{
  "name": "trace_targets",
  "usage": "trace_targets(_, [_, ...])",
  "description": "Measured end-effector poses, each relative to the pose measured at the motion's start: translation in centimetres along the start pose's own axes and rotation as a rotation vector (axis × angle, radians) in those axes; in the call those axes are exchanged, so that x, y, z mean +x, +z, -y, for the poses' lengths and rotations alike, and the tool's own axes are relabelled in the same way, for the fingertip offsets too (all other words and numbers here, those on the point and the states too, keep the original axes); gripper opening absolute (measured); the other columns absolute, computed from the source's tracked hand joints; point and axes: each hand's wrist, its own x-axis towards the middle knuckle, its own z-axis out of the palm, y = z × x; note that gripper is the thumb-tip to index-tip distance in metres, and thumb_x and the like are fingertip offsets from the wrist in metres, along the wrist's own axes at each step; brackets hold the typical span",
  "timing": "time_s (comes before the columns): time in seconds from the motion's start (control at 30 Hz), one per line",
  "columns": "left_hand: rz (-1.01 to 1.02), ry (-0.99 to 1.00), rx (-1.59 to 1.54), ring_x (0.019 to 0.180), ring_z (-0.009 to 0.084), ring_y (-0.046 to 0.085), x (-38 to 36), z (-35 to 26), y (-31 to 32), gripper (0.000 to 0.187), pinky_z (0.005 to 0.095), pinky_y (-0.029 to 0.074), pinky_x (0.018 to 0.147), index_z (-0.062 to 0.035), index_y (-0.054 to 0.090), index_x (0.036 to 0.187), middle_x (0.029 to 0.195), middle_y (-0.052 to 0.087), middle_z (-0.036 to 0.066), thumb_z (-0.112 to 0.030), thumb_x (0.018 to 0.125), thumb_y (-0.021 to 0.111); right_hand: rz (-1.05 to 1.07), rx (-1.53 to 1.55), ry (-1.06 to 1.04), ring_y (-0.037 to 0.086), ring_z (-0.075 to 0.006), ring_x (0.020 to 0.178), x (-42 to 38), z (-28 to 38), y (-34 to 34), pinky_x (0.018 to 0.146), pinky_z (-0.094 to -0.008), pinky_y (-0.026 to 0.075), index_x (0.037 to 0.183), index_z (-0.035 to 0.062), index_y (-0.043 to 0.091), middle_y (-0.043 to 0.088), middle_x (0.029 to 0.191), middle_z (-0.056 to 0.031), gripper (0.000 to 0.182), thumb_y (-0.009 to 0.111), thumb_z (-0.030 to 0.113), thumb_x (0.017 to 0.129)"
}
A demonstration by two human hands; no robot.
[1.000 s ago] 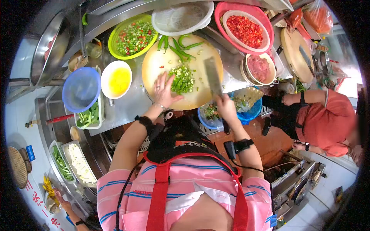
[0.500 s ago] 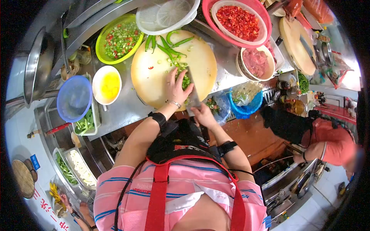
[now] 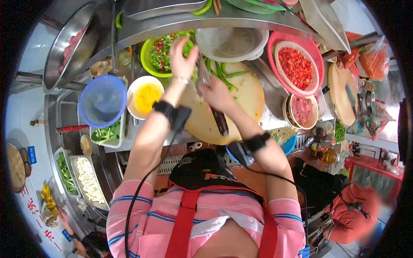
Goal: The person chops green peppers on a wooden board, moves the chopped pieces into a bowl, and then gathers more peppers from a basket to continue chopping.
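Chopping board [image 3: 247, 105], round and pale, lies before you. Beyond its left edge sits a lime-green basket [image 3: 145, 58] holding a chopped pepper mix [image 3: 161, 53]. A cleaver [image 3: 202, 75] slants over the board, your right hand [image 3: 216, 93] wrapped firmly around it. Your left hand [image 3: 183, 61] curves over the basket's right side; green pieces [image 3: 188, 48] show at its thumb, though whether you're gripping them can't be told.

Bright, even light, washed-out glare at far right, pale sheen on the steel tabletop [image 3: 274, 115], metal shelf [image 3: 241, 23] bowed by fisheye distortion, black rounded corners, slight blur at the cleaver blade [image 3: 202, 76], co-worker's head [image 3: 373, 217] smeared
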Motion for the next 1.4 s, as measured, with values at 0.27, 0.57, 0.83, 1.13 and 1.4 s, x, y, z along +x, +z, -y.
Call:
trace_targets(0.27, [0.292,-0.41,0.017,0.083,0.0278,0.061,0.8,6.7,-1.7,0.021,0.0371,0.047,0.074,-0.0074,0.063,0.091,0.088,0.063,0.015,-0.023,0.08,0.055,-0.034,-0.469,-0.01,0.06,-0.0372,0.063,-3.6,-2.5,-4.3,0.06,-0.0458,0.048,0.09,0.0037,0.05,0.059,0.064,-0.0205,0.018,0.048,0.018,0.081])
trace_targets(0.57, [0.746,0.116,0.228,0.092,0.0253,0.054,-11.9,1.6,1.7,0.035,0.0374,0.043,0.082,-0.0125,0.06,0.102,0.105,0.055,0.008,-0.03,0.072,0.065,-0.188,-0.719,0.247,0.058,-0.0348,0.05,-17.7,-12.0,-5.1,0.042,-0.0461,0.045,0.087,0.0099,0.048,0.057,0.055,-0.0177,0.013,0.05,0.021,0.081])
trace_targets(0.83, [0.775,-0.059,0.077,0.095,0.0291,0.05,-16.9,-0.1,3.6,0.03,0.0384,0.042,0.085,-0.0136,0.056,0.108,0.109,0.052,0.01,-0.022,0.078,0.058,-0.115,-0.727,0.181,0.06,-0.0314,0.049,-19.0,-11.8,-3.0,0.044,-0.0424,0.047,0.084,0.0101,0.047,0.059,0.055,-0.0134,0.011,0.049,0.021,0.08])
trace_targets(1.13, [1.007,0.517,0.556,0.12,0.0339,0.033,-7.0,0.1,7.4,0.047,0.0476,0.03,0.098,-0.0234,0.054,0.112,0.123,0.041,0.008,-0.009,0.068,0.059,-0.167,-0.63,0.457,0.06,-0.0349,0.053,-19.8,-13.4,-2.6,0.049,-0.0454,0.048,0.091,0.0068,0.045,0.06,0.059,-0.0186,0.02,0.047,0.024,0.081])
trace_targets(1.4, [1.049,0.405,0.379,0.105,0.033,0.044,-7.4,1.0,8.0,0.041,0.0394,0.039,0.09,-0.0103,0.056,0.102,0.112,0.048,0.011,-0.018,0.064,0.068,-0.152,-0.563,0.504,0.061,-0.0358,0.057,-19.5,-12.6,-2.9,0.052,-0.0466,0.048,0.09,0.0053,0.046,0.06,0.062,-0.019,0.023,0.05,0.026,0.081])
